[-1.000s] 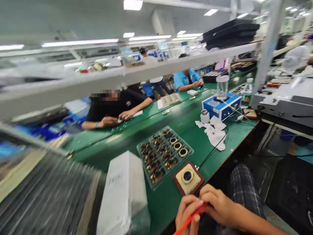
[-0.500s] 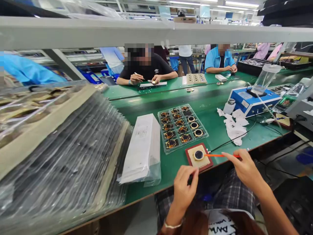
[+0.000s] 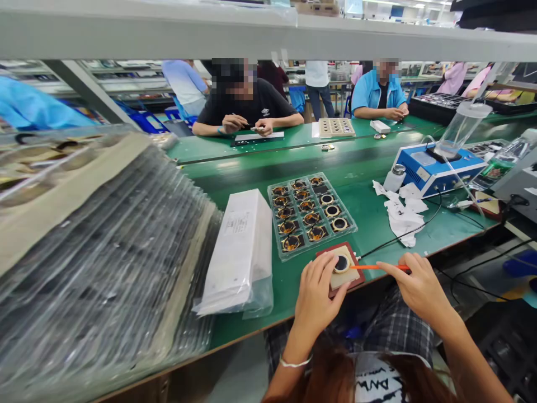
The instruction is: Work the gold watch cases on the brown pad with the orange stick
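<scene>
A round watch case with a gold rim and dark face lies on a cream pad with a red-brown border, near the table's front edge. My left hand lies over the pad's left side. Its fingers are stretched out, with fingertips at the case's left rim and the thumb apart on the pad below. My right hand is closed around a thin orange stick, whose tip reaches the right rim of the case. Whether the tip presses on the rim is too small to tell.
Beyond the pad lies a clear tray of gold watch cases. To its left are a white box and a tall tray stack. Crumpled tissue, a small bottle and a blue machine stand right. Co-workers sit opposite.
My left hand has moved forward from the pad's front edge onto the pad, fingers now at the watch case. The right hand keeps the orange stick at the rim. The view has shifted slightly.
</scene>
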`<state>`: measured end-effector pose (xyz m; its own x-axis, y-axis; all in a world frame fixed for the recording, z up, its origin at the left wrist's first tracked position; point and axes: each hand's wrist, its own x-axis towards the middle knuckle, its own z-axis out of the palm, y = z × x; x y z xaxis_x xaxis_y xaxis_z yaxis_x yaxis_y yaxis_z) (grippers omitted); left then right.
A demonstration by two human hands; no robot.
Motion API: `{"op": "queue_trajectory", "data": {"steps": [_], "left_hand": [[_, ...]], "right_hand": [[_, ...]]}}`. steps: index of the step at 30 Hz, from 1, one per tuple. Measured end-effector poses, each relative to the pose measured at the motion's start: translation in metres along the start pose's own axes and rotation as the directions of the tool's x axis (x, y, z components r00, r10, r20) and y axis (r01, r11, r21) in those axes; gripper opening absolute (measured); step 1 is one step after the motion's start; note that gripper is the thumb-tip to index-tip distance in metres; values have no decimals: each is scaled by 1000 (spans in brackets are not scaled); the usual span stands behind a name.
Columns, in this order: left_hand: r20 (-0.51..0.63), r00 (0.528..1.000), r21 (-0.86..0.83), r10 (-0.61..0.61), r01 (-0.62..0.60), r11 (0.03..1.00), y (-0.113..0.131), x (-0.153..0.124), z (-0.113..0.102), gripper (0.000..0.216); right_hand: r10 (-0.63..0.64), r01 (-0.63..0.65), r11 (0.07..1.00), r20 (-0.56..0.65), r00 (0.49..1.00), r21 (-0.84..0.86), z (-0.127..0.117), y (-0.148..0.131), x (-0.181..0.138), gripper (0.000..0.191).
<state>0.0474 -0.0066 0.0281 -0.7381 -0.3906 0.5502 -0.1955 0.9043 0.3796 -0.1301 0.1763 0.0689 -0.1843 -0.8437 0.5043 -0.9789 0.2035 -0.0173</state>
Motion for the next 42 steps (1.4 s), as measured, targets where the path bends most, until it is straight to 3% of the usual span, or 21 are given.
{"op": "queue_trajectory", "data": {"steps": [7, 15, 21, 26, 32, 37, 39, 42], "left_hand": [[-11, 1000, -33, -25, 25, 999, -3, 1, 2, 48], [-6, 999, -46, -42, 41, 998, -2, 1, 1, 48], [-6, 999, -66, -49, 48, 997, -1, 1, 1, 48], [8, 998, -73, -55, 56, 996, -2, 1, 1, 48], [17, 998, -92, -62, 64, 994, -1, -2, -1, 48], [27, 996, -186, -83, 86, 979, -2, -4, 0, 51], [24, 992, -222, -120, 123, 967, -2, -5, 1, 52], [-14, 984, -286, -179, 168, 943, 6, -10, -1, 54]], "right_hand": [[-41, 42, 998, 6, 999, -40, -6, -9, 7, 42], [12, -12, 999, 8, 1000, -32, 0, -16, 2, 43], [172, -170, 972, -2, 985, 162, 23, -18, -17, 41], [267, -252, 879, 20, 964, 404, 40, -17, -33, 39], [279, -287, 808, 96, 956, 515, 27, 0, -40, 34], [362, -361, 772, 105, 926, 523, 20, 3, -25, 19], [344, -338, 759, 98, 934, 556, 28, -1, -17, 22], [163, -193, 758, 107, 981, 623, 48, -3, -6, 30]]}}
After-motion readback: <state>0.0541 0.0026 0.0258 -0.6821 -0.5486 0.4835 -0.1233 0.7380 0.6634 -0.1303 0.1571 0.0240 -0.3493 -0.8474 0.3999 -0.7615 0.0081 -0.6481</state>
